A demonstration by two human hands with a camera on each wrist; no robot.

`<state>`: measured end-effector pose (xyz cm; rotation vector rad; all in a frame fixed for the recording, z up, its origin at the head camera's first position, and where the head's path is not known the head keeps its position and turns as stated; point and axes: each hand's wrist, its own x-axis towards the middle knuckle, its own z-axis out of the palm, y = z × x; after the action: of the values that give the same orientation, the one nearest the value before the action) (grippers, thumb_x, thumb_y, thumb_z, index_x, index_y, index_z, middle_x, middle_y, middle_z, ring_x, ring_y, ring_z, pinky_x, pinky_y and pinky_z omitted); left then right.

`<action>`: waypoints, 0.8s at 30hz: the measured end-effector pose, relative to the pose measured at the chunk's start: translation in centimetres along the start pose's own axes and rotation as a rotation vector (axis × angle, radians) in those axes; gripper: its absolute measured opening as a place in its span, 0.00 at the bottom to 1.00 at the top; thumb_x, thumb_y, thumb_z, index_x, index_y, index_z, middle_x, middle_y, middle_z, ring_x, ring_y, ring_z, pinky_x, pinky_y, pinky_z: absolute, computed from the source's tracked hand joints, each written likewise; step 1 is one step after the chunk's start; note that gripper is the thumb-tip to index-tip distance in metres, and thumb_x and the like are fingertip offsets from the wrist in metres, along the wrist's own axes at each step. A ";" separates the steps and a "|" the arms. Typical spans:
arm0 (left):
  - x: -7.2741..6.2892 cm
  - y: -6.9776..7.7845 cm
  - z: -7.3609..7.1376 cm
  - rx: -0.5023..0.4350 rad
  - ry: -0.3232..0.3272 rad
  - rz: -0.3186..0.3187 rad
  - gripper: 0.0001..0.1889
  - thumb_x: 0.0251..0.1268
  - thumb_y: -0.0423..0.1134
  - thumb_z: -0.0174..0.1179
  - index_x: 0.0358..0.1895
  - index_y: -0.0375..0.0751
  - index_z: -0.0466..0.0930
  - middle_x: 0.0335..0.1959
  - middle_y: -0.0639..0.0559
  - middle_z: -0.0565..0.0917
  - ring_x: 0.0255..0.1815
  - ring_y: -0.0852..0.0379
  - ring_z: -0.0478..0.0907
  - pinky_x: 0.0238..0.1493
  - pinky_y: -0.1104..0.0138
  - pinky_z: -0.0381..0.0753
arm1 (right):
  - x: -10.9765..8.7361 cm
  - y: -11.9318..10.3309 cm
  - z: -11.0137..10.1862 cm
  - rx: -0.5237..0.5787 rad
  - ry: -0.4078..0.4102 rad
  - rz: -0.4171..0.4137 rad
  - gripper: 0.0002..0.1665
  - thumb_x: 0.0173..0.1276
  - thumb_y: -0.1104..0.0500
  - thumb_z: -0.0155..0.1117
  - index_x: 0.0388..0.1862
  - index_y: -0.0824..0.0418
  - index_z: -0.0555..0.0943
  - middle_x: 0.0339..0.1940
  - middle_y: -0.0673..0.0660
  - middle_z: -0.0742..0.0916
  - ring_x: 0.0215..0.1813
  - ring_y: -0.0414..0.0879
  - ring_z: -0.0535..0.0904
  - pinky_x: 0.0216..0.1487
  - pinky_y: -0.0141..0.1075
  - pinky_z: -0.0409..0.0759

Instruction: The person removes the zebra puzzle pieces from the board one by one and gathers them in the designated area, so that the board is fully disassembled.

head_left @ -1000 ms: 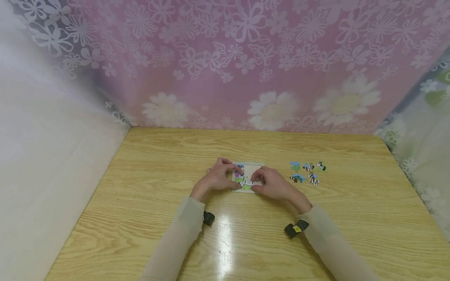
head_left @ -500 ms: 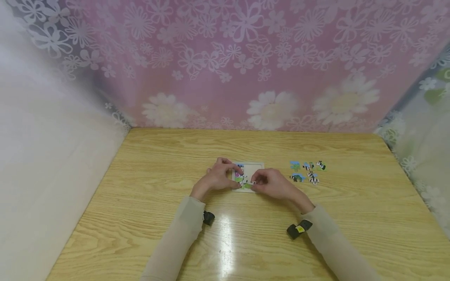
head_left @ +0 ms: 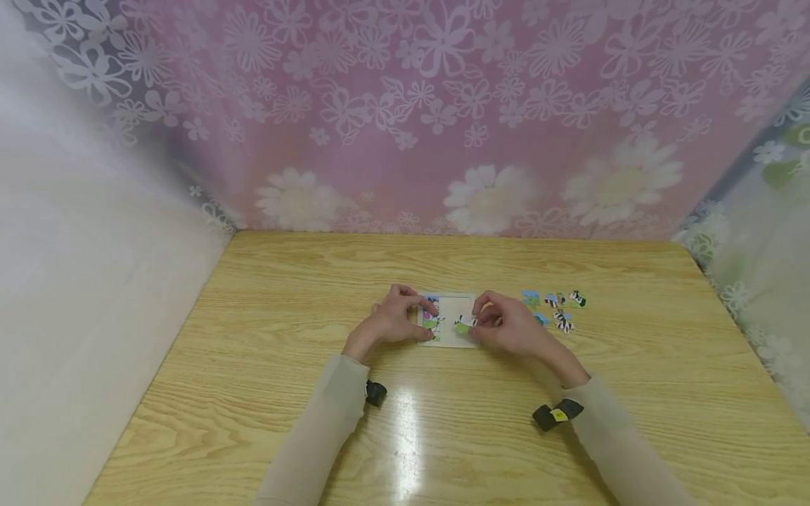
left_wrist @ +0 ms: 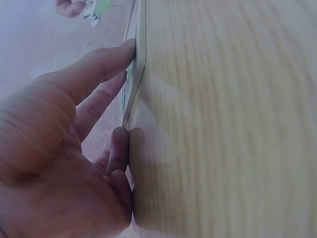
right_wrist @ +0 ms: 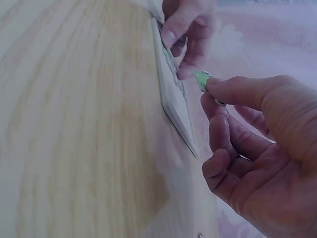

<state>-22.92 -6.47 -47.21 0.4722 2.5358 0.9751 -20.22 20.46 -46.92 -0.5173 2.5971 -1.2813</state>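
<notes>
A small white-framed puzzle board lies flat on the table, with several zebra-picture pieces fitted along its left side. My left hand rests on that side, thumb and index fingertip pressing on the pieces; in the left wrist view the other fingers bend beside the board's edge. Between thumb and index finger, my right hand pinches a green and white puzzle piece with black marks. The right wrist view shows this puzzle piece held up off the board, part of it covered by the thumb.
Several loose puzzle pieces lie on the table to the right of the board, one partly hidden behind the right hand. The wooden table meets a pink flowered curtain at its far edge.
My right hand lifts the green and white piece off the board's lower part and moves it to the right. The left hand stays in place on the board.
</notes>
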 end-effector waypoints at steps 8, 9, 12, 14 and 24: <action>-0.1 0.0 0.0 -0.025 -0.005 0.002 0.16 0.61 0.47 0.74 0.52 0.62 0.85 0.69 0.47 0.63 0.67 0.47 0.62 0.59 0.49 0.56 | -1.4 0.6 -1.8 -0.051 0.051 -0.019 0.09 0.68 0.59 0.73 0.44 0.56 0.83 0.37 0.54 0.89 0.36 0.40 0.82 0.34 0.33 0.79; -0.1 0.0 0.0 -0.024 -0.004 0.003 0.16 0.61 0.47 0.74 0.52 0.62 0.85 0.69 0.47 0.63 0.67 0.47 0.62 0.59 0.49 0.56 | -1.6 0.7 -2.0 -0.052 0.057 -0.014 0.09 0.68 0.58 0.72 0.45 0.56 0.83 0.37 0.53 0.89 0.36 0.40 0.83 0.34 0.33 0.80; -0.1 0.0 0.0 -0.027 -0.005 0.005 0.17 0.61 0.47 0.74 0.52 0.61 0.85 0.68 0.47 0.64 0.67 0.47 0.62 0.60 0.48 0.56 | -2.2 1.0 -2.8 -0.053 0.082 -0.015 0.09 0.69 0.58 0.72 0.45 0.57 0.84 0.37 0.54 0.90 0.36 0.38 0.84 0.34 0.33 0.80; -0.2 0.0 0.0 -0.031 -0.005 0.007 0.17 0.61 0.47 0.74 0.53 0.61 0.85 0.68 0.47 0.64 0.67 0.47 0.63 0.60 0.48 0.55 | -2.5 1.2 -3.4 -0.056 0.101 -0.012 0.09 0.69 0.58 0.72 0.46 0.57 0.84 0.37 0.54 0.90 0.36 0.37 0.84 0.34 0.33 0.80; -0.3 0.0 0.0 -0.027 0.005 0.023 0.17 0.61 0.47 0.74 0.53 0.61 0.85 0.67 0.46 0.65 0.67 0.47 0.63 0.59 0.47 0.56 | -4.8 2.4 -5.7 -0.091 0.183 0.005 0.09 0.70 0.56 0.71 0.47 0.57 0.85 0.36 0.55 0.90 0.35 0.42 0.85 0.34 0.33 0.81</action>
<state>-22.66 -6.59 -47.18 0.4927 2.5233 1.0189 -18.19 27.85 -45.31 -0.4265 2.8153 -1.2681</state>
